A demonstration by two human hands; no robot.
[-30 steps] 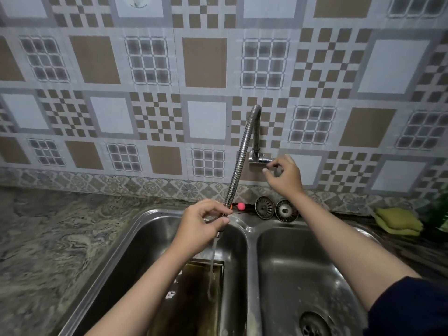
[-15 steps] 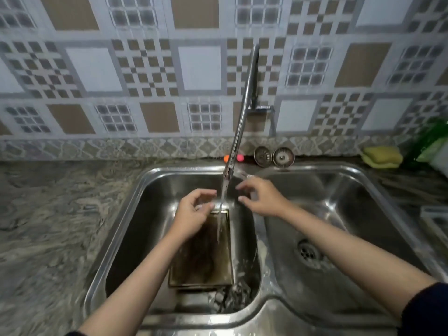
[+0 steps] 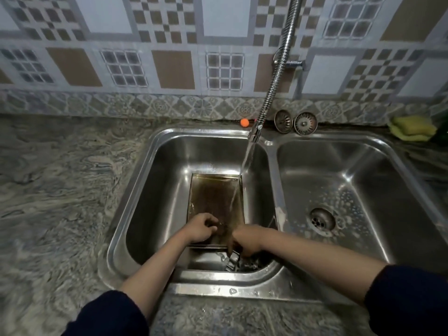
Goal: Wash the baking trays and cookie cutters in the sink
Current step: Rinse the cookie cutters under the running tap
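While water runs onto the tray point(image 3: 213, 190), left hand point(image 3: 200, 230) hovers over it, fingers curled, holding nothing; right hand point(image 3: 247, 240) reaches down, fingers pinching a cutter point(image 3: 233, 259).

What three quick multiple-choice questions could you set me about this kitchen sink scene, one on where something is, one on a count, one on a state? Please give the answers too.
1. Where does the baking tray lie?
A. In the left basin
B. In the right basin
C. On the counter

2. How many loose strainer plugs lean at the wall behind the sink?
A. One
B. Two
C. Four

3. What is the tap doing?
A. Shut off
B. Dripping only
C. Running in a steady stream

Answers:
1. A, since the tray sits on the floor of the left basin, with the left hand over its near end.
2. B, since two round metal plugs stand side by side.
3. C, since a continuous stream falls from the spout onto the tray, near the right hand.
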